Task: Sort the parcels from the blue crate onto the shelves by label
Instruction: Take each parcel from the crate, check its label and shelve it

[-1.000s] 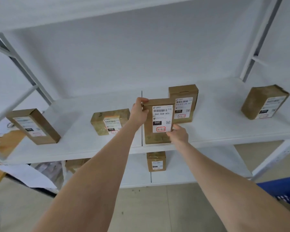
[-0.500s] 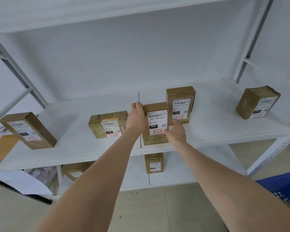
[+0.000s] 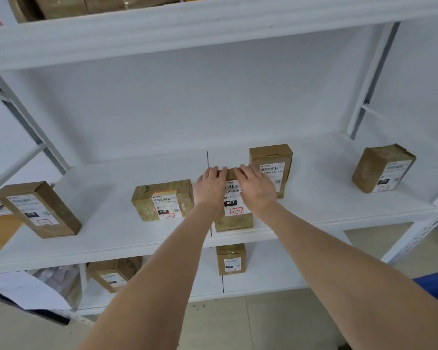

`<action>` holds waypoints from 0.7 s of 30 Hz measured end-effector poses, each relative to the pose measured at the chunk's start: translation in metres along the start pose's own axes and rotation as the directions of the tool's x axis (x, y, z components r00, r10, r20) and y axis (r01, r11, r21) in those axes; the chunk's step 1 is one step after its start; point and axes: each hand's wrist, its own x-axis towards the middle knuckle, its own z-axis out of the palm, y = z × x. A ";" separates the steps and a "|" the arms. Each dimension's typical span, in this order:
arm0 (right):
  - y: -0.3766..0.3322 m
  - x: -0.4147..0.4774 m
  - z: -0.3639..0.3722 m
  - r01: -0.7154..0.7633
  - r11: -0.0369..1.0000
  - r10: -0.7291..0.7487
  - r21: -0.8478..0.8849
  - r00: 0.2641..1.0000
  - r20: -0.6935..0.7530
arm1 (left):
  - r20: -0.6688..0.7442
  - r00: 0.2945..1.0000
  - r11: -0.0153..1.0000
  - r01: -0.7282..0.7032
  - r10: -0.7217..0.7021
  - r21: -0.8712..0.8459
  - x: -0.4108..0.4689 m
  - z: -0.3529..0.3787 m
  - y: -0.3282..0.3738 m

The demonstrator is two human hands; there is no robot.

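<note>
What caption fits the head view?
Left hand and right hand rest on the 060 parcel standing on the middle shelf.

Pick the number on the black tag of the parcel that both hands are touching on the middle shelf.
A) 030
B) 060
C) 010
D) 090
B: the label of the parcel under the left hand and right hand reads 060 in white on black.
</note>
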 end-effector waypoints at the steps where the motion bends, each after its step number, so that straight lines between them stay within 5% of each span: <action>1: 0.000 0.002 0.000 -0.010 1.000 0.010 0.009 1.000 -0.008 | -0.007 1.000 1.000 -0.009 0.009 0.005 0.001 0.001 -0.001; 21: 0.000 0.039 0.003 -0.030 0.991 0.021 -0.133 0.998 -0.066 | -0.045 0.997 0.997 -0.056 0.058 0.054 0.040 0.014 -0.014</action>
